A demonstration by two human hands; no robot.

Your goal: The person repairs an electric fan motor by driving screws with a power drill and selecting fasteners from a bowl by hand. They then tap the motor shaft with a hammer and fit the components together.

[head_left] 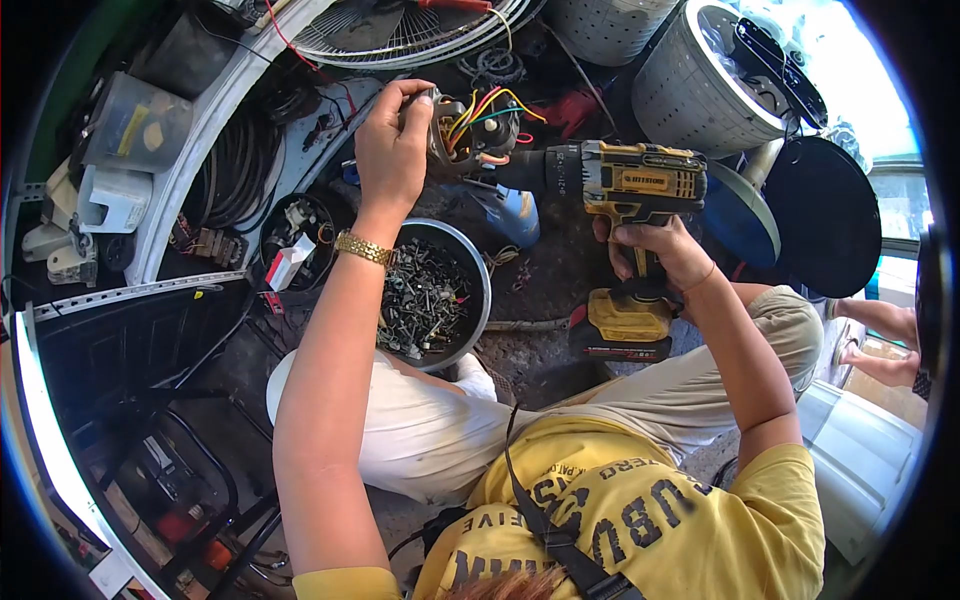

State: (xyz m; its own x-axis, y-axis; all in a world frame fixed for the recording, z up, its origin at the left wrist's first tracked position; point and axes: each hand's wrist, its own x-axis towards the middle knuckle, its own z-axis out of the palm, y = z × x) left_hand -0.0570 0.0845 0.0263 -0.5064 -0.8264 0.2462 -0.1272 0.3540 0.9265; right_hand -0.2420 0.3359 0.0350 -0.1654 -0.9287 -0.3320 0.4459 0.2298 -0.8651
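Observation:
My left hand grips a small motor from its left side, with yellow, red and green wires sticking out of it. A yellow and black cordless drill lies level in my right hand, whose fingers wrap round its handle. The drill's chuck points left at the motor; whether its tip touches the motor cannot be made out. Below my left hand, a round metal bowl full of screws and bolts stands on the ground.
A fan guard lies at the top. Perforated metal drums stand at the upper right, near a round black lid. Coiled black cable and plastic parts are at the left. Another person's legs show at the right edge.

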